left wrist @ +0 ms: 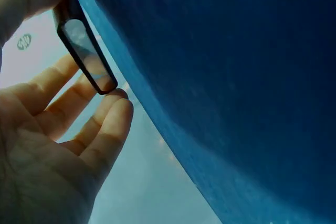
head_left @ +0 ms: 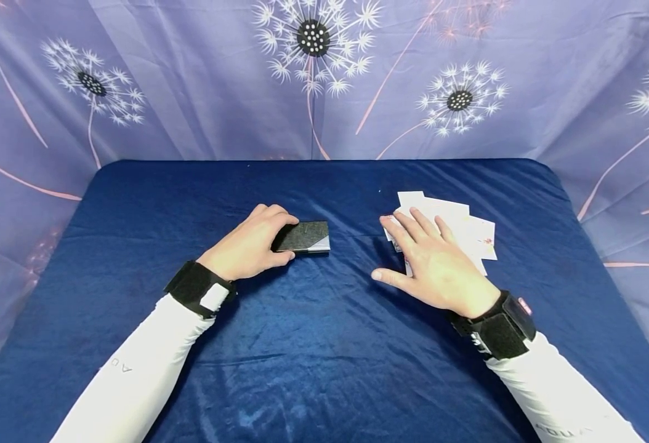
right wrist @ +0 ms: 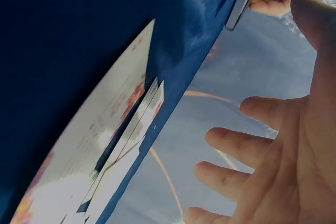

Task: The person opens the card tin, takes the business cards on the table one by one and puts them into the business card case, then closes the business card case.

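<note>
A flat black card case (head_left: 306,235) with a silver corner lies left of the table's middle. My left hand (head_left: 251,244) holds its left end, the thumb along the near edge and the fingers at the far edge. In the left wrist view the case (left wrist: 84,51) shows its narrow end between thumb and fingertips. To the right, several white cards (head_left: 478,232) with small coloured prints lie in an overlapping spread. Over them hovers my right hand (head_left: 441,267), palm down with fingers spread, holding nothing. The right wrist view shows the cards (right wrist: 107,124) apart from the fingers (right wrist: 247,145).
Dark blue cloth (head_left: 302,344) covers the table, with slight wrinkles. Behind the table's back edge hangs a lavender curtain (head_left: 202,80) printed with dandelions.
</note>
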A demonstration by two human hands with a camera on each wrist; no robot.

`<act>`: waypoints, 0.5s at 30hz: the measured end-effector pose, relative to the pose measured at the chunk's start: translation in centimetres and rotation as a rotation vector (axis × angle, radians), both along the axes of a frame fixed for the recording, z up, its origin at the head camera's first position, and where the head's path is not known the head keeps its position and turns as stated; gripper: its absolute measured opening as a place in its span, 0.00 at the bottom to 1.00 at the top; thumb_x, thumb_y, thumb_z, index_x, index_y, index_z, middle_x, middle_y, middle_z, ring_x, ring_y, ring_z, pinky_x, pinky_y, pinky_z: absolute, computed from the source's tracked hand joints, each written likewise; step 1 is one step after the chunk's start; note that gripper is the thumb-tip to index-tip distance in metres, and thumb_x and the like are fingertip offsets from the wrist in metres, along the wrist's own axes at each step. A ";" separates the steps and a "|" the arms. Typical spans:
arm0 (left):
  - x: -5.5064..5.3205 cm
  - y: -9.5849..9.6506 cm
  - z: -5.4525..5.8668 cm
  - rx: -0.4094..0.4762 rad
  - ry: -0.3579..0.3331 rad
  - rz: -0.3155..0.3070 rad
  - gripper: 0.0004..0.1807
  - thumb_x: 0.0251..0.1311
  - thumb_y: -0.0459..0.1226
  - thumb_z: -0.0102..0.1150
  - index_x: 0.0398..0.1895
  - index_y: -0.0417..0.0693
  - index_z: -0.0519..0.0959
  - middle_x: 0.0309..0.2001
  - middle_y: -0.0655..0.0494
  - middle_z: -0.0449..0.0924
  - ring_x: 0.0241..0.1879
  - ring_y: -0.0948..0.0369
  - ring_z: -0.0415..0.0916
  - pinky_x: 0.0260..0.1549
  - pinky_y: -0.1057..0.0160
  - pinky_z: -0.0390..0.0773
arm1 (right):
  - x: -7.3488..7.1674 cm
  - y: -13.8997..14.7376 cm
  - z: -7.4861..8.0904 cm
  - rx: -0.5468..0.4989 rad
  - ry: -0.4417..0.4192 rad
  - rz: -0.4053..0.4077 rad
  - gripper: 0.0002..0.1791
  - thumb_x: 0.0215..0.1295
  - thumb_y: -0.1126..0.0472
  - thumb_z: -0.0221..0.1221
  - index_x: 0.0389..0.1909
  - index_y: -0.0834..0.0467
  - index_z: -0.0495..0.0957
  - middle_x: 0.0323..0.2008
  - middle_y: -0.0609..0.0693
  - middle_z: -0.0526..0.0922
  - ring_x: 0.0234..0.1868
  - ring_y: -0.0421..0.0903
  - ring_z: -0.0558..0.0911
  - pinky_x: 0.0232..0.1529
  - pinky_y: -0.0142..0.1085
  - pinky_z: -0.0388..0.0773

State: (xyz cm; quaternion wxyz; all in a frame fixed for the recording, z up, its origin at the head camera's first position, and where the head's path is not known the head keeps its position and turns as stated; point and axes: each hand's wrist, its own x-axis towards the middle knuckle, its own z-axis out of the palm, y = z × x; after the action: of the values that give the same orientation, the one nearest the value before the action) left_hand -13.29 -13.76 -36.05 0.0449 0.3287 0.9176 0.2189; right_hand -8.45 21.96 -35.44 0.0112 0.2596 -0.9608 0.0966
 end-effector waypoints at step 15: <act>2.7 2.9 -0.9 0.013 0.059 -0.058 0.28 0.63 0.42 0.76 0.64 0.43 0.80 0.56 0.52 0.78 0.53 0.53 0.70 0.52 0.55 0.76 | -0.2 -2.8 -0.7 -0.016 0.114 0.160 0.48 0.69 0.29 0.63 0.75 0.62 0.72 0.68 0.58 0.77 0.76 0.61 0.67 0.74 0.68 0.55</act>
State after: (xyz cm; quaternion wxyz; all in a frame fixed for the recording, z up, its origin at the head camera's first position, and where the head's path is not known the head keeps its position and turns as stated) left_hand -10.63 -10.89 -36.91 0.0220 0.3617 0.9072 0.2137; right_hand -8.64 19.18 -36.10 0.0601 0.3406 -0.9340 0.0898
